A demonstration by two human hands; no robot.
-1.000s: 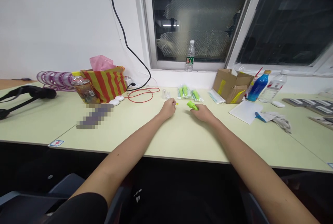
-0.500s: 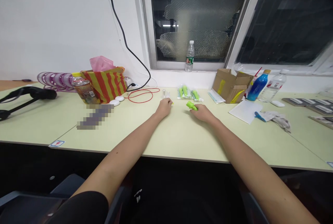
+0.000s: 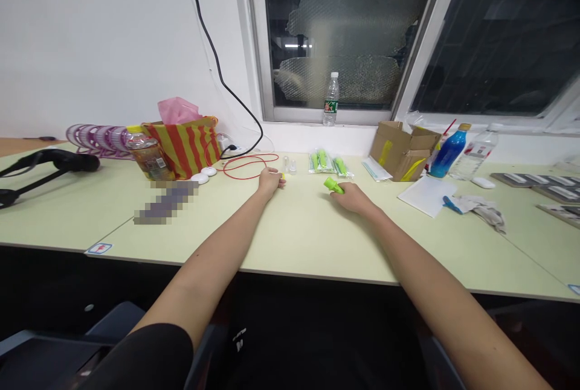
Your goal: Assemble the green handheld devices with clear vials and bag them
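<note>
My right hand [image 3: 352, 196] rests on the pale green table [image 3: 317, 239] and grips a bright green marker-like item [image 3: 333, 185], which sticks out to the left of the fingers. My left hand [image 3: 269, 180] lies further left, fingers curled over a tiny yellow piece [image 3: 283, 177] that just shows at the fingertips. Just beyond the left hand stand two small clear caps [image 3: 289, 165]. Several packets of green markers [image 3: 327, 161] lie behind the two hands.
A red cord loop [image 3: 244, 165] and a striped bag [image 3: 185, 145] lie left of the hands, with a drink bottle [image 3: 147, 157] beside the bag. A cardboard box [image 3: 403, 150], blue bottle [image 3: 448, 150], paper [image 3: 426, 195] and cloth [image 3: 480, 207] sit to the right. A water bottle [image 3: 331, 99] stands on the sill.
My left hand has slid left and slightly away across the table with the small yellow piece. The right hand with the green marker has stayed nearly still.
</note>
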